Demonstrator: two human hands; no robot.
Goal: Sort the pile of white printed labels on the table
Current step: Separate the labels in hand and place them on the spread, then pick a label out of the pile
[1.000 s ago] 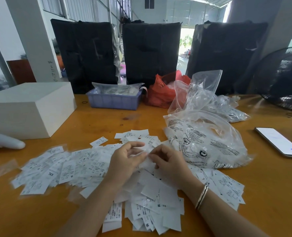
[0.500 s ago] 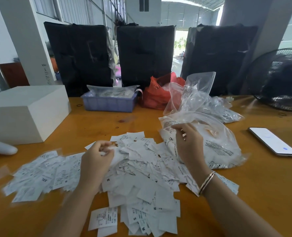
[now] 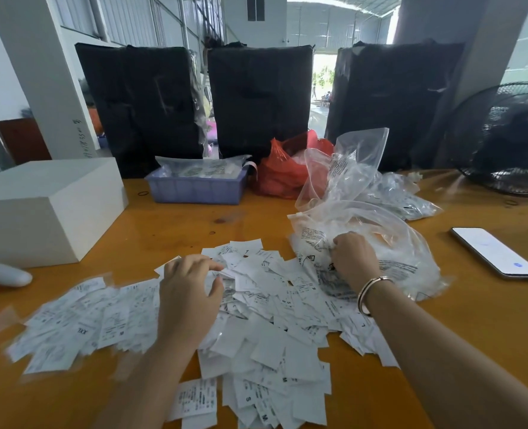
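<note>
Labels: white printed labels (image 3: pixel 265 308) lie heaped at lower centre on the wooden table (image 3: pixel 176 224).
Left hand (image 3: pixel 188 292): fingers loosely spread above the heap.
Right hand (image 3: pixel 354 258): fingers curled, gripping the clear plastic bag (image 3: pixel 389 243) at centre right.
Advice: probably steady the bag and lift labels singly.

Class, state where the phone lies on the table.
In the head view, the phone lies face up at the table's right, just beyond the clear plastic bag.

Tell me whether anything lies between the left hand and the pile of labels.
Nothing visible does. The left hand hangs right over the labels, fingers spread, with no other thing between them. The clear bag lies off to the right, where the right hand grips it.
</note>
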